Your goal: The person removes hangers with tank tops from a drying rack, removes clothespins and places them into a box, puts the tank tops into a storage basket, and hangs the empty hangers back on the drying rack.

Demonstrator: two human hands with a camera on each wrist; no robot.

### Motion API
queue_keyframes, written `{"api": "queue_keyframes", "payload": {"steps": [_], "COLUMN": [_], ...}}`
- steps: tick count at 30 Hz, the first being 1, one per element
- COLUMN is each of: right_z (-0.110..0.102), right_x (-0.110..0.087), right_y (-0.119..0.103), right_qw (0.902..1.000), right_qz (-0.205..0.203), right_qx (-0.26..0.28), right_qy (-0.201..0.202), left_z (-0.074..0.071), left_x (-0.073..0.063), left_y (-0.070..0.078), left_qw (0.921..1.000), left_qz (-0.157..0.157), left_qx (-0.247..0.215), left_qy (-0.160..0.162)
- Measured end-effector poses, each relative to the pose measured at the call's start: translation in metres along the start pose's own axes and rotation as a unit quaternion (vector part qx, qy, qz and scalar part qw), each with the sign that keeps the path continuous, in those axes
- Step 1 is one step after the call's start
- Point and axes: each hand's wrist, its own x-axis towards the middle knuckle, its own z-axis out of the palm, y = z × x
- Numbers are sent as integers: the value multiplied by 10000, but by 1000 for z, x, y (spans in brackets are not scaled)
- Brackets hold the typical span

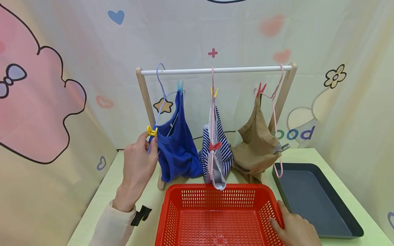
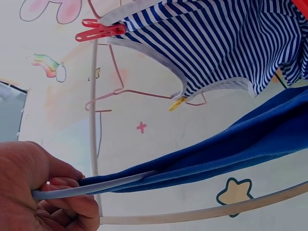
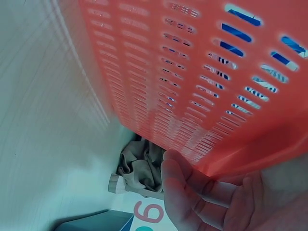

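Blue garment (image 1: 181,150) hangs near the left end of the white rail (image 1: 191,71), its near edge along a lavender hanger (image 2: 96,188). The grip of the left hand (image 1: 138,159) pinches edge and hanger together beside a yellow clip (image 1: 152,131); whether fingers also press the clip, I cannot tell. The right hand (image 1: 297,225) wraps its grip over the side rim of a red basket (image 1: 191,187). I'd pinch garment and hanger firmly as one, work the clip squarely, and avoid sideways tugs that could swing the hanger.
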Motion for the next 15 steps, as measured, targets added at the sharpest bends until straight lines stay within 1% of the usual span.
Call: {"api": "queue_keyframes", "payload": {"steps": [6, 13, 15], "right_z": [1, 3, 3], "right_x": [1, 3, 4], "right_y": [1, 4, 5], "right_qw": [10000, 9999, 9999], "right_qz": [-15, -78, -83], "right_qx": [23, 28, 0], "right_qy": [-5, 61, 85], "left_z": [-8, -12, -13], "left_x": [-5, -8, -8], "left_y": [-3, -12, -14], "left_qw": [9997, 9982, 9978], "left_qz": [192, 345, 386], "left_qx": [25, -69, -102], "left_qy": [166, 483, 523]}}
